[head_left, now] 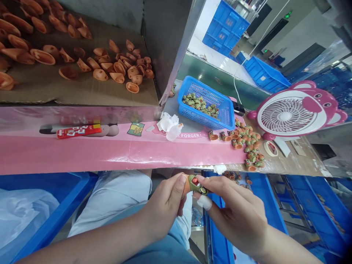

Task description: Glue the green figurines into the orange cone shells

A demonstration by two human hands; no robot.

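The left hand (165,209) and the right hand (236,220) are both closed on one small figure (196,184), and they hold it between their fingertips. The figure is smooth and a little shiny, olive green with a red spot, and its orange end lies against the left thumb (180,185). One finger of the right hand carries a white wrap (204,202). Ahead of the fingers, a pink printed board (110,156) stands in the way. On it, beyond the fingers, lies a heap of green and orange pieces (249,145), and a blue plastic basket (205,104) with woven-like holes holds more green pieces. Further left of the fingers, hollow orange shells (100,74) lie on brown cardboard (82,91). Below the right hand is the rim of a blue crate (217,234).
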